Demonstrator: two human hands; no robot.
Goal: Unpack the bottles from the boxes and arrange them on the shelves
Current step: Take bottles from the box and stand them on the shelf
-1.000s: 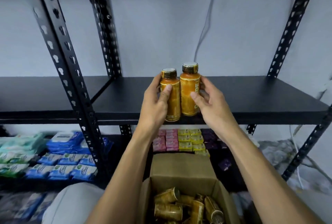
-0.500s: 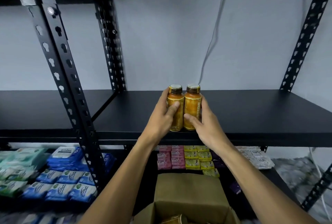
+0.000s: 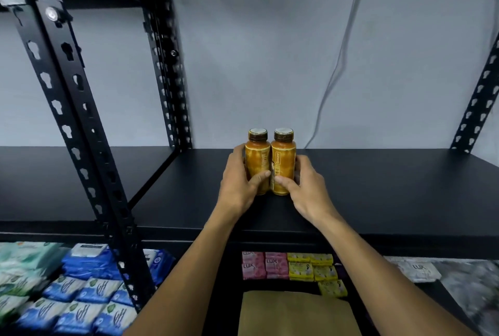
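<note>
Straight ahead, two orange bottles with dark caps stand upright and side by side, touching, on a black metal shelf (image 3: 378,187); they sit roughly midway between the shelf's near edge and the grey wall (image 3: 270,39) behind it. The left bottle (image 3: 258,157) is gripped by the left hand (image 3: 239,182), thumb across its near face and fingers curled round its left side; the right bottle (image 3: 283,157) is gripped by the right hand (image 3: 305,187) in mirror fashion, thumb on the near face, fingers wrapped round the right side. Both forearms reach up from the bottom of the view; both bottle bases appear to rest on the shelf surface.

At the near left rises a black slotted upright (image 3: 67,92); a second stands further back, and another at the far right. A thin grey cable (image 3: 343,52) hangs down the wall to the right of the bottles. Below the shelf, on a lower level, lie blue packets (image 3: 81,303) at the left, pink soap bars (image 3: 260,265) and yellow soap bars (image 3: 310,268) near the middle, and white packets (image 3: 421,271) at the right; nearest of all, at the bottom edge, shows the brown flap of a cardboard box (image 3: 297,314), its contents out of sight.
</note>
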